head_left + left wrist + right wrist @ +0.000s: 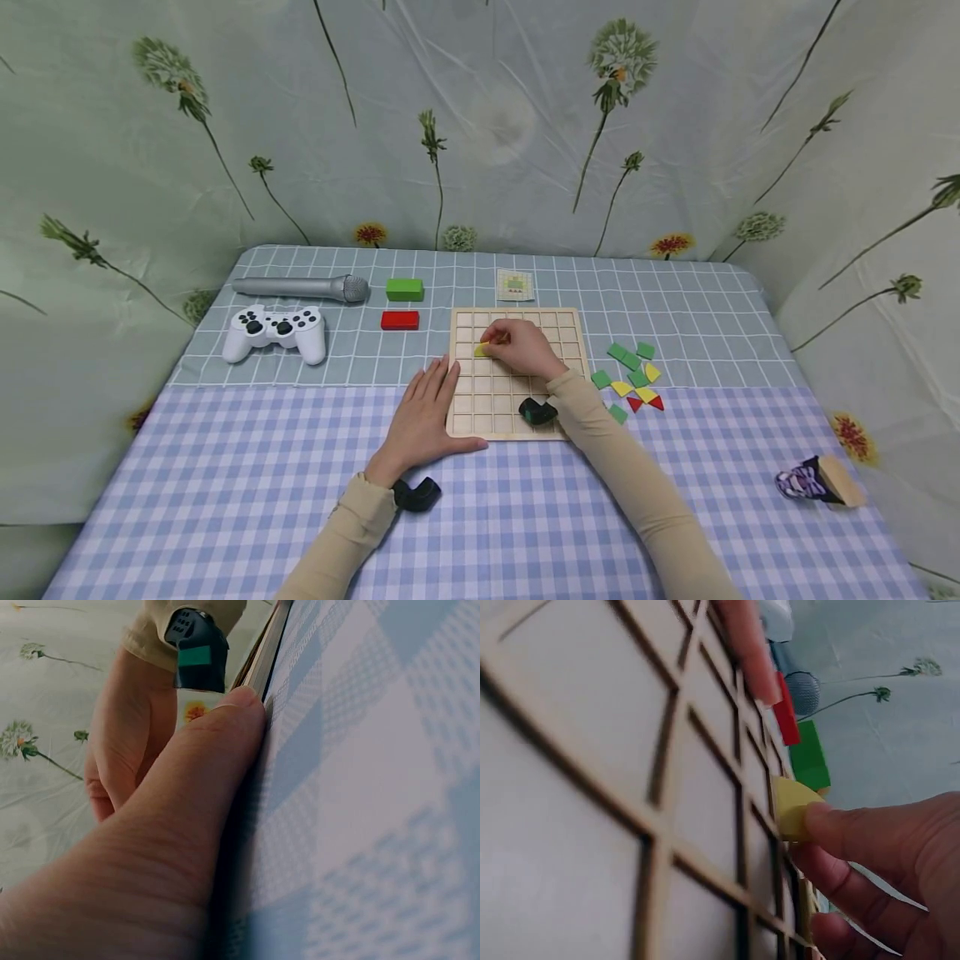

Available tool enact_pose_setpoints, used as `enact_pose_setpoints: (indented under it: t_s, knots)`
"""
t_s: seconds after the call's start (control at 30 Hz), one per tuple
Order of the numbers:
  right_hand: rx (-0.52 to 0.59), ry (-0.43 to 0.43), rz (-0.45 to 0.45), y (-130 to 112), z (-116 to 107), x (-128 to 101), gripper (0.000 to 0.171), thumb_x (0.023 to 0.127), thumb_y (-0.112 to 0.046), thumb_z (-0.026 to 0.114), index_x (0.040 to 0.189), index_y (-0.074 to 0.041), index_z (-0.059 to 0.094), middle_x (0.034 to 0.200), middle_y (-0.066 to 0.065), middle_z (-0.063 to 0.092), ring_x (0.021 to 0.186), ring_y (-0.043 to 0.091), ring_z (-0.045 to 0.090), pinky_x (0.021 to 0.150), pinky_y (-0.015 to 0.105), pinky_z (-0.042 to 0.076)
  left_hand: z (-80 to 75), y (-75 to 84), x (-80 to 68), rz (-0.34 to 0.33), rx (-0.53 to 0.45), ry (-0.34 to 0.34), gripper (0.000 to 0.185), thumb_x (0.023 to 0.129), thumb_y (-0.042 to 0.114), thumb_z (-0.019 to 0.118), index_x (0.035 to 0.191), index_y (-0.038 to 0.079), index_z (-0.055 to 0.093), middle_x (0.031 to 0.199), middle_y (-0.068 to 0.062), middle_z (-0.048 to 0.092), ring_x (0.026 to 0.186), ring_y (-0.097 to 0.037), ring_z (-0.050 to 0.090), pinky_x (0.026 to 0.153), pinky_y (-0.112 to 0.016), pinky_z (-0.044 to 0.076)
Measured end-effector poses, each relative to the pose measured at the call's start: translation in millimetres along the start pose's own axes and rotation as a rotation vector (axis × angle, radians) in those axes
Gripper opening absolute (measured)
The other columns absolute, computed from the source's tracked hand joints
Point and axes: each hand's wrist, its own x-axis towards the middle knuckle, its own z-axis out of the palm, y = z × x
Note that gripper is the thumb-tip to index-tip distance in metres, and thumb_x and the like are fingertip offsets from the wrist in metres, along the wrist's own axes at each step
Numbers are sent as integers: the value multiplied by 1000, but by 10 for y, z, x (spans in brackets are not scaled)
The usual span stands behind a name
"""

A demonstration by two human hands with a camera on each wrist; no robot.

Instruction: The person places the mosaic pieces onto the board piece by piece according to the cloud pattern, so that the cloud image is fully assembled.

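Yellow piece (481, 350) at right hand (520, 347) fingertips

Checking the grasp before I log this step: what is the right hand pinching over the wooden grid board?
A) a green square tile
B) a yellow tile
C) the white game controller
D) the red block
B: the right hand pinches a small yellow tile between thumb and fingers just above the wooden grid board, while the left hand lies flat against the board's left edge.
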Motion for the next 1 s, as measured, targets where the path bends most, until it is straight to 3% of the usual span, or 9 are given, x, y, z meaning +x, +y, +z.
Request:
enact_pose_setpoints:
  t_s: [0.27,0.57,0.8,1.0]
  knots:
    - [-169,-2,-38,-49,-26,20,9,86,-16,71,93,-12,74,81,-2,59,77,15,54,66,32,47,-7,4,11,0,8,-4,121,68,81,56,152,5,15,157,-13,12,143,-24,5,115,-37,2]
    - [-177,11,-28,-11,-41,-39,10,87,-17,70,94,-15,77,82,-3,60,75,12,53,64,29,46,8,11,-4,-10,1,-11,121,68,82,54,152,6,13,157,-12,10,143,-23,4,115,-36,1]
    - [-82,137,-6,129,-358,-306,12,87,-16,70,94,-7,75,79,0,61,66,17,49,59,31,42,5,26,-9,-18,-4,-21,121,68,82,55,152,6,12,157,-13,10,143,-24,3,115,-37,1]
    - [-169,282,88,401,-715,-589,18,88,-21,69,95,-5,74,80,6,64,60,19,50,50,31,38,-1,21,-5,-16,2,-21,121,68,81,56,153,6,12,157,-13,10,143,-23,3,115,-36,0]
